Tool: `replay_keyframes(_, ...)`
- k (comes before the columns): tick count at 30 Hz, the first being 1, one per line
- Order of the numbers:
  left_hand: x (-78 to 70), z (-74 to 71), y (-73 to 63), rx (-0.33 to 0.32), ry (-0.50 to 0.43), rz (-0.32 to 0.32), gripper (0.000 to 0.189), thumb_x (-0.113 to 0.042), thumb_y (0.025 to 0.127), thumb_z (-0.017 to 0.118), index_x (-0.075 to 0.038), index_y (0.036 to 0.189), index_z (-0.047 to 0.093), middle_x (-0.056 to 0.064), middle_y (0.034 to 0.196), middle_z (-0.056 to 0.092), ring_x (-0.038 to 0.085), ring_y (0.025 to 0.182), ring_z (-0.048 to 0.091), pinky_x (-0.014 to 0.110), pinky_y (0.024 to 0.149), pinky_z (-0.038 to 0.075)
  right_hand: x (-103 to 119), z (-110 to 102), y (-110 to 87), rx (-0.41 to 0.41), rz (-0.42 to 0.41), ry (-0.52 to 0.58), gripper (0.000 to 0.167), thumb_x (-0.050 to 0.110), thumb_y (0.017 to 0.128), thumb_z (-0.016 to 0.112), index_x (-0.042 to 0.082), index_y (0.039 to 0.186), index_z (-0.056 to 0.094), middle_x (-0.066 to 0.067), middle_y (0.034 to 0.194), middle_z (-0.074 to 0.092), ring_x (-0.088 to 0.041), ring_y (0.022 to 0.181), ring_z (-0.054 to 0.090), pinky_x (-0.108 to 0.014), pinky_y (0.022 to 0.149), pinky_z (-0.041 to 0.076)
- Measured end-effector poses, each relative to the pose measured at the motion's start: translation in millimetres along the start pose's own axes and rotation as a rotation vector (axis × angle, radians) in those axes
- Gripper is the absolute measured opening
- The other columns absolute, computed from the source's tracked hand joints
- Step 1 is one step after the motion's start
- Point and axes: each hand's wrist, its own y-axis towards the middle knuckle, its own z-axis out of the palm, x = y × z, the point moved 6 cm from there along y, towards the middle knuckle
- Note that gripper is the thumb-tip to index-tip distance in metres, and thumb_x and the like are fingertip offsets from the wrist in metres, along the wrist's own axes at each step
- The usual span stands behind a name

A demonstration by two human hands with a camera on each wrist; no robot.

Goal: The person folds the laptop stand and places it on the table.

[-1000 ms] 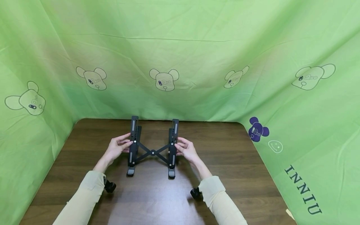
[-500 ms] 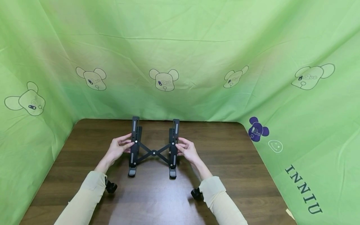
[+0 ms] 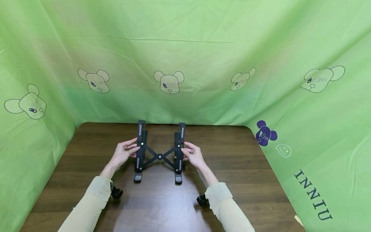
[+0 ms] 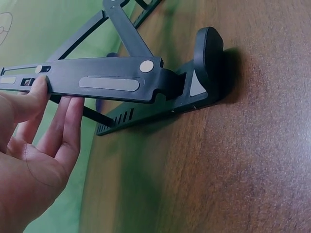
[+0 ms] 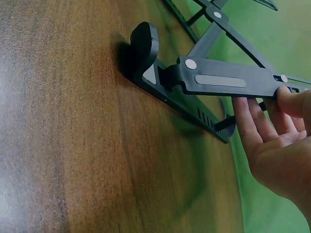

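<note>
A black folding laptop stand (image 3: pixel 159 157) stands near the back of the wooden table, its two side rails joined by an X of crossed bars. On its left rail (image 4: pixel 109 83), my left hand (image 3: pixel 121 154) pinches the outer edge, thumb on top and fingers beneath. My right hand (image 3: pixel 195 157) grips the right rail (image 5: pixel 221 80) the same way, from the other side. Both rails slope up above their base legs, as the two wrist views show. At the front end of each leg a lip (image 5: pixel 145 46) sticks up. Some fingertips are hidden under the rails.
The brown wooden table (image 3: pixel 246 180) reaches back to a green curtain (image 3: pixel 203 48) printed with bear heads, which hangs behind it and along both sides. Black wrist devices (image 3: pixel 117 193) sit below each sleeve cuff.
My left hand has moved slightly to the right with the left rail, so the rails stand a little closer together. The right hand and rail have barely shifted.
</note>
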Motion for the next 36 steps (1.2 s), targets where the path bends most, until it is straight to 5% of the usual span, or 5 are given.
replay_keyframes(11,2.1,2.0,5.4,0.009,-0.006,0.002,0.058,0.003,0.108,0.064,0.005,0.163,0.045,0.035,0.148,0.057,-0.003,0.078,0.075,0.019,0.074,0.065,0,1,-0.4,0.006,-0.023,0.015,0.051,-0.007,0.109,0.057,-0.018,0.157,0.043,-0.042,0.131,0.065,0.0,0.069,0.075,-0.019,0.068,0.065)
replay_keyframes(36,-0.1,15.5,6.3,0.014,0.012,0.023,0.057,0.003,0.107,0.066,0.004,0.161,0.048,0.027,0.125,0.08,0.003,0.077,0.076,0.023,0.076,0.067,-1,-1,-0.8,0.01,-0.026,0.016,0.051,-0.008,0.109,0.057,-0.016,0.158,0.043,-0.042,0.129,0.066,0.0,0.071,0.075,-0.019,0.069,0.065)
